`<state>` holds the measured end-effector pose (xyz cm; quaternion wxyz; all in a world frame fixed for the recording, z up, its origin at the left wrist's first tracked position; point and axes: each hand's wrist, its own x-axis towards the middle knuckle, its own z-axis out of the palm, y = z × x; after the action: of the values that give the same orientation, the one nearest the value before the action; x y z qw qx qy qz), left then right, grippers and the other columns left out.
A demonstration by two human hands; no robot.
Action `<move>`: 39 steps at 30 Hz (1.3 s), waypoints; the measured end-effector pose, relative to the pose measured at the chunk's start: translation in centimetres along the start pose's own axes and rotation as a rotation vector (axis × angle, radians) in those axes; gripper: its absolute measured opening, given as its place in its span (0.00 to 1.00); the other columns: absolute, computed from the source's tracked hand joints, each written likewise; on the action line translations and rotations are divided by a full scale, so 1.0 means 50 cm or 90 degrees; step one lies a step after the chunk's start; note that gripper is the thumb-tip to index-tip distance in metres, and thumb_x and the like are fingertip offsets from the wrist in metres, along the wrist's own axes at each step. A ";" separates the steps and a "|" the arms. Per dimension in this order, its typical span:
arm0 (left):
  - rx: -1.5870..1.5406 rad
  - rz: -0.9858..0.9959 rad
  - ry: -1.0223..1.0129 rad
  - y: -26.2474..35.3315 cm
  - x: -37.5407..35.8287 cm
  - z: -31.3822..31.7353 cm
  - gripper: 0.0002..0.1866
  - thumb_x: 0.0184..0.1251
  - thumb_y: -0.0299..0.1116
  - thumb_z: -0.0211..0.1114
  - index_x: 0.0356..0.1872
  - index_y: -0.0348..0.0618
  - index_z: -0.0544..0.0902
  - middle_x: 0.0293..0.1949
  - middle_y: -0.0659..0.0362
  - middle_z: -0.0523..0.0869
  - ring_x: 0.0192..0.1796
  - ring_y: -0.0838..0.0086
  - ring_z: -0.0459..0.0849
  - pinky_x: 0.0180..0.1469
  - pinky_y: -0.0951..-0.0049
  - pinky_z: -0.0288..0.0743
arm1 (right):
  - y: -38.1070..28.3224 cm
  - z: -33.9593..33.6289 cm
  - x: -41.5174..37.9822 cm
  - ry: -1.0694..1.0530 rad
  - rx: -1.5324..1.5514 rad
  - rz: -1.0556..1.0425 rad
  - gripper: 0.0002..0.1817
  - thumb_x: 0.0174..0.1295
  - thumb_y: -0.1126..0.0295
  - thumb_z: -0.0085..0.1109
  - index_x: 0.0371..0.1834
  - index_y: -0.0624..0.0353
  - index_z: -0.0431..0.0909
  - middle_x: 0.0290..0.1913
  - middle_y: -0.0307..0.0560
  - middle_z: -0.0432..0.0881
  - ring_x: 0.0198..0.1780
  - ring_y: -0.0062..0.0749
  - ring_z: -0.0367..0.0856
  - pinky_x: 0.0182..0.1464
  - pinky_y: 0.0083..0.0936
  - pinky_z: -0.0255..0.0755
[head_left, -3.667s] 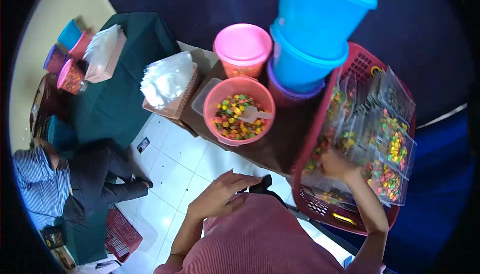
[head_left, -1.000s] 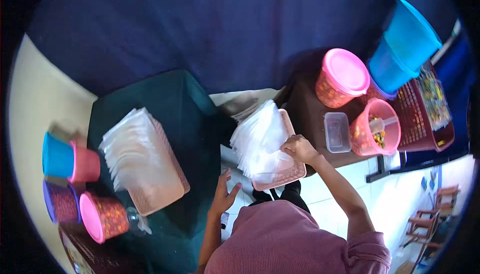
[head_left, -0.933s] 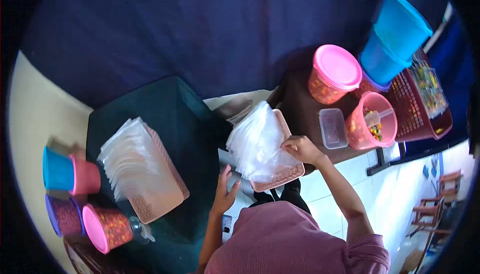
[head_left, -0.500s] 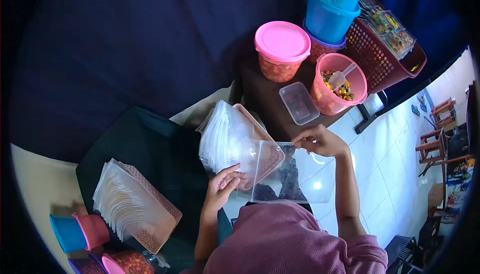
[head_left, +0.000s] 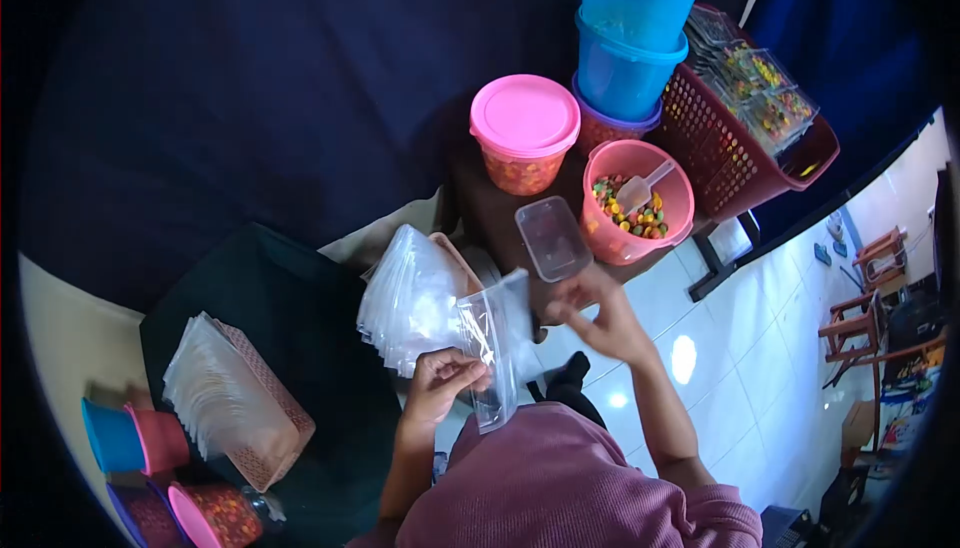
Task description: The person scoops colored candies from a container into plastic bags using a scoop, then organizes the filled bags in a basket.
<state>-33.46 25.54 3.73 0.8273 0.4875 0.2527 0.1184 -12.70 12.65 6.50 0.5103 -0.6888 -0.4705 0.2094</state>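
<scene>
A clear plastic bag (head_left: pixel 490 358) hangs from my left hand (head_left: pixel 445 380), whose fingers pinch its left side. My right hand (head_left: pixel 600 316) is off the bag, just below the clear rectangular tub (head_left: pixel 554 238), with its fingers apart and slightly blurred. Behind the bag, a fanned stack of clear bags (head_left: pixel 405 298) lies in a pink basket (head_left: pixel 456 262). To the right of the tub, an open pink bucket (head_left: pixel 672 176) contains colourful candies (head_left: pixel 640 224) and a clear scoop (head_left: pixel 634 194).
A pink-lidded tub (head_left: pixel 525 128) and stacked blue buckets (head_left: pixel 630 68) stand behind. A maroon basket (head_left: pixel 710 148) of filled packs (head_left: pixel 775 98) is at the right. Another bag stack (head_left: pixel 225 388) lies at left, near more tubs (head_left: pixel 215 516). Chairs (head_left: pixel 855 313) stand far right.
My right hand has let go of the bag and moved left. The bag, earlier stretched flat between both hands, now hangs narrow and folded from my left hand. The view has shifted.
</scene>
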 end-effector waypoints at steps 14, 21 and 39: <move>0.134 0.154 0.030 -0.074 0.127 0.317 0.14 0.46 0.22 0.65 0.12 0.41 0.68 0.14 0.66 0.74 0.18 0.91 0.69 0.18 0.88 0.59 | 0.094 -0.200 -0.104 -0.099 0.153 0.136 0.04 0.53 0.78 0.49 0.28 0.70 0.73 0.25 0.44 0.76 0.29 0.23 0.76 0.30 0.18 0.70; 0.351 0.297 0.116 -0.090 0.172 0.379 0.10 0.43 0.19 0.61 0.13 0.38 0.68 0.14 0.66 0.74 0.19 0.91 0.68 0.18 0.87 0.60 | 0.131 -0.273 -0.135 0.055 0.000 0.171 0.04 0.48 0.79 0.51 0.26 0.68 0.73 0.23 0.52 0.78 0.26 0.33 0.79 0.31 0.22 0.72; 0.575 0.385 -0.170 -0.015 0.264 0.456 0.26 0.37 0.35 0.70 0.42 0.40 0.71 0.32 0.56 0.74 0.34 0.72 0.73 0.36 0.74 0.67 | 0.176 -0.276 -0.066 -0.192 0.370 0.184 0.23 0.44 0.78 0.51 0.49 0.65 0.66 0.36 0.46 0.77 0.34 0.24 0.75 0.37 0.20 0.70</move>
<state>-10.20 13.97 8.12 0.4899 0.8553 0.0201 0.1678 0.17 2.48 3.36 0.5747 -0.5355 -0.3590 0.5041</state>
